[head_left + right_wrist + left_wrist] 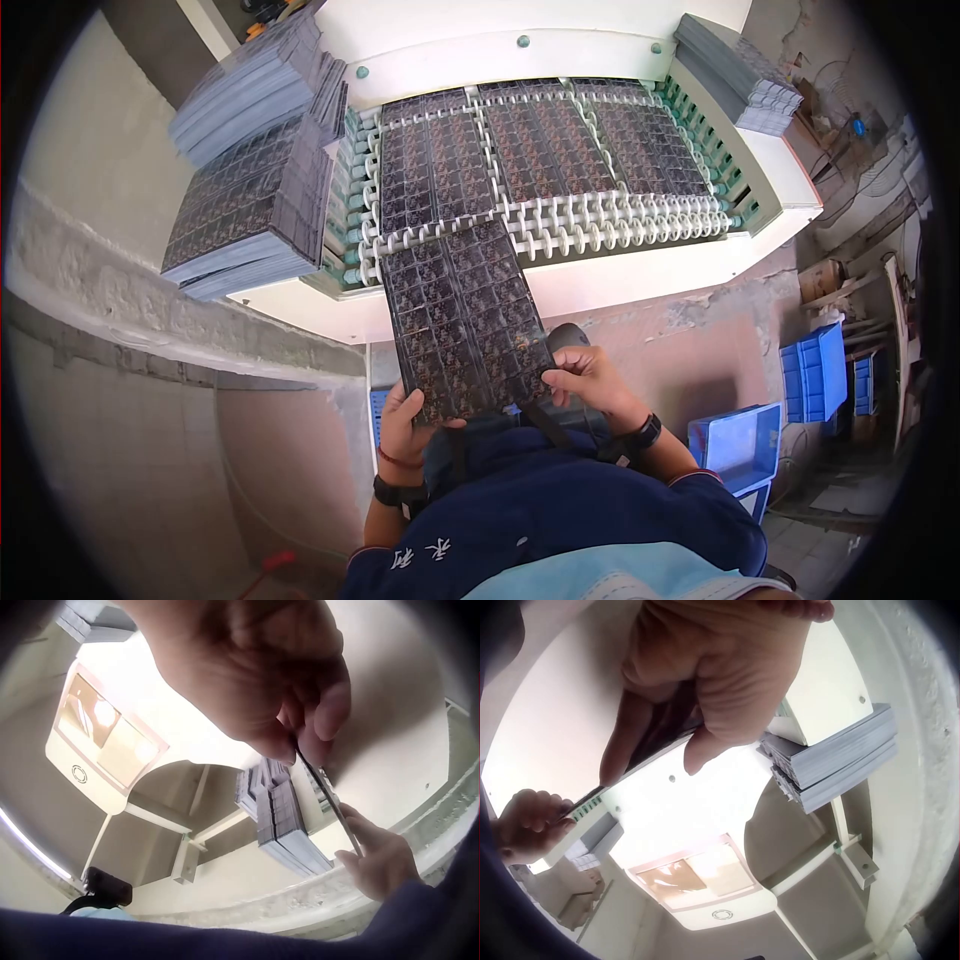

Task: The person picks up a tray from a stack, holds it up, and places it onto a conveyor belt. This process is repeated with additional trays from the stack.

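Observation:
A dark circuit board panel (pixel 465 325), patterned in a grid of small units, slants from my lap up to the front rollers. My left hand (pixel 403 420) grips its near left corner, thumb on top. At the near right corner, my right hand (pixel 590 382) pinches the edge between thumb and fingers. The left wrist view shows the left hand (pixel 712 671) large, with the panel edge-on between thumb and fingers. Similarly, the right hand (pixel 255 675) pinches the thin edge in the right wrist view. The panel's far end overlaps the white roller wheels (pixel 560 240) in the head view.
Similar panels (pixel 545 145) lie side by side on the white conveyor machine (pixel 640 285). Tall stacks of panels (pixel 250 200) stand at its left, another stack (pixel 740 75) at back right. Blue crates (pixel 735 445) sit on the floor to the right. A low wall (pixel 180 300) runs along the left.

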The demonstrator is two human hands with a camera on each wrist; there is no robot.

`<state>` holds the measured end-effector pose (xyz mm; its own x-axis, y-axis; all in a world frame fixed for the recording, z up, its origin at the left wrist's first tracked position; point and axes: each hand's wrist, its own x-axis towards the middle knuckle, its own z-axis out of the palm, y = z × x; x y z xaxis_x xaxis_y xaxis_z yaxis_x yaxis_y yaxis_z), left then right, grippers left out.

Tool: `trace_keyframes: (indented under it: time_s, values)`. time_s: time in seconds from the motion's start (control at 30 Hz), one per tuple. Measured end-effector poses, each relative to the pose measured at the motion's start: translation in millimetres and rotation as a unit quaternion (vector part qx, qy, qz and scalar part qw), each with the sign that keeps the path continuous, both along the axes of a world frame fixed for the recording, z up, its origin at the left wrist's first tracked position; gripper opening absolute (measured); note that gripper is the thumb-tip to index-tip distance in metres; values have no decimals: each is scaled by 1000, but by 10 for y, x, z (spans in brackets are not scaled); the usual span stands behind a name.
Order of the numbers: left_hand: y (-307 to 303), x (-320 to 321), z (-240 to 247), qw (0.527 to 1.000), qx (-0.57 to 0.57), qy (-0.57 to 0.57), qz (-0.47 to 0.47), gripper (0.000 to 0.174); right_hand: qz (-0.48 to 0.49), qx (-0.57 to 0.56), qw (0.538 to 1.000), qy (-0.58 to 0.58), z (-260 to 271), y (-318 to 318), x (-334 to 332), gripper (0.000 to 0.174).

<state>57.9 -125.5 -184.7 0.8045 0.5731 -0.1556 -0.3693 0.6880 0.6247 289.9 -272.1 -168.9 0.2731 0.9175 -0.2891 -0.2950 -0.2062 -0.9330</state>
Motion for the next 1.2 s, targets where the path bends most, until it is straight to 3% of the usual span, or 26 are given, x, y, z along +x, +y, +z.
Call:
trace_keyframes:
  time_s: [0.27,0.33,0.53,0.63,0.8,0.97,1.03,1.2]
  values:
    - [-54,-70,-45,1000,-1,-6,22,47,8,5,1000,-8,-33,25,-12,13]
    - [-72,-97,-57,998,-59,-19,19,39,8,3,1000,-10,-25,38,-21,14]
    - [-100,-118,-41,999,-19,22,20,33,2,9,1000,-4,-54,45,-33,15]
    - [-104,-58,9,999,-11,20,36,33,-48,7,998,48,-68,42,-36,16]
    - [-93,-17,-39,999,-1,28,36,30,-71,0,996,-50,-114,57,12,18]
    - [22,-37,-173,998,2,-45,33,27,-138,7,990,-33,-78,-41,177,16]
    - [65,-70,-63,997,-6,25,67,26,-166,-1,986,-29,-111,-192,329,16]
    - [210,-107,2,996,-6,38,76,26,-274,22,960,-54,-163,-634,679,15]
